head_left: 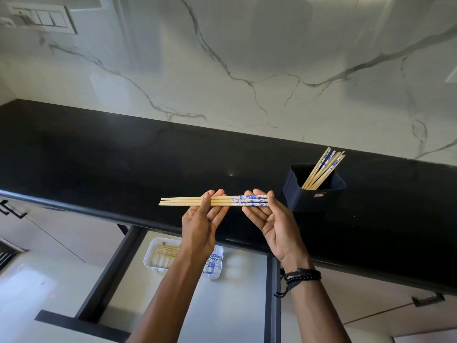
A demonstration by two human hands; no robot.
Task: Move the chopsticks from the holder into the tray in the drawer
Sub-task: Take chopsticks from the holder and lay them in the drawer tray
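Three bamboo chopsticks [195, 201] with blue-and-white patterned ends lie level above the black counter's front edge, held between both hands. My left hand [201, 226] pinches their plain middle between thumb and fingers. My right hand [273, 227] holds the patterned ends with its fingertips, thumb against the tips. To the right, a dark square holder [312, 199] stands on the counter with several more chopsticks [324, 169] leaning in it. Below, a white tray [158, 254] sits in the open drawer [237, 305] with several chopsticks in it, partly hidden by my left forearm.
The black counter [123, 157] runs along a white marble wall with a switch panel [40, 18] at the upper left. The drawer has dark frame rails. A cabinet handle [427, 299] shows at the lower right.
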